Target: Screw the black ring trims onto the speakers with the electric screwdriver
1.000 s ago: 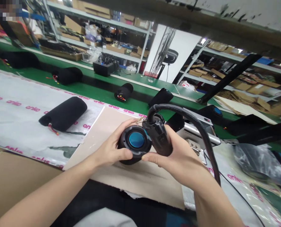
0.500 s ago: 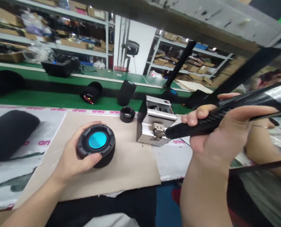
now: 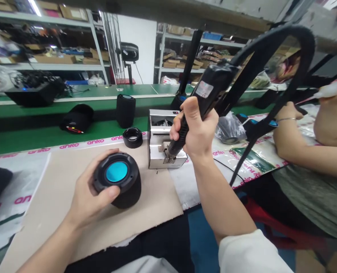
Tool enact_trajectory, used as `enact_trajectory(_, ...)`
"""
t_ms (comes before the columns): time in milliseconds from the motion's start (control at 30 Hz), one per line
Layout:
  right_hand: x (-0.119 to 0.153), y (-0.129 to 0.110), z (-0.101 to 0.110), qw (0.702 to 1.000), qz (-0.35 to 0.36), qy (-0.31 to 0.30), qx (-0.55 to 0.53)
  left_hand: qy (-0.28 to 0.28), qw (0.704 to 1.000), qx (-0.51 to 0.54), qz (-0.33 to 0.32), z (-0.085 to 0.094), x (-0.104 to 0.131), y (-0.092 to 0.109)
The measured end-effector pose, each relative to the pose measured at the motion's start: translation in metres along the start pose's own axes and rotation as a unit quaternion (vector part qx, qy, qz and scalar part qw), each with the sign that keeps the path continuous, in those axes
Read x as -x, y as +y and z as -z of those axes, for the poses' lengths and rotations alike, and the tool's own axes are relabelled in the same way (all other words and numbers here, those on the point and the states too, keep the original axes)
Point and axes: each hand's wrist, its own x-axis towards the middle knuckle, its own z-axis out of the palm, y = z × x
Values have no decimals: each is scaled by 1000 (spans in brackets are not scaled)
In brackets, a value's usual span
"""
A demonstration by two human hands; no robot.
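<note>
The left hand (image 3: 89, 191) is curled round a black cylindrical speaker (image 3: 131, 189), thumb on its rim beside the blue disc (image 3: 116, 171), above a cardboard sheet (image 3: 154, 201). Past it, a black ring (image 3: 133, 143) sits near a silver screw feeder (image 3: 156, 139). An electric screwdriver (image 3: 206, 89) slants to that machine's front; from here I can't make out whether they touch. The right hand (image 3: 200, 131) wraps tightly round its grip. Farther right, a co-worker's forearm (image 3: 292, 134) shows.

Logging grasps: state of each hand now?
Left hand: closed around the blue-topped black cylinder.
Right hand: closed, holding the black handheld tool.
</note>
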Motion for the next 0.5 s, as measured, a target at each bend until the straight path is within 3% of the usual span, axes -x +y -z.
enact_trajectory(200,-3,9,-1,1000,9,-9,-16,-2,998,66,-2,-32,-8,8)
enact_trajectory(500,-6,-1,-7,1000,1,-10,-16,-28,998,61,-7,-31,-8,19)
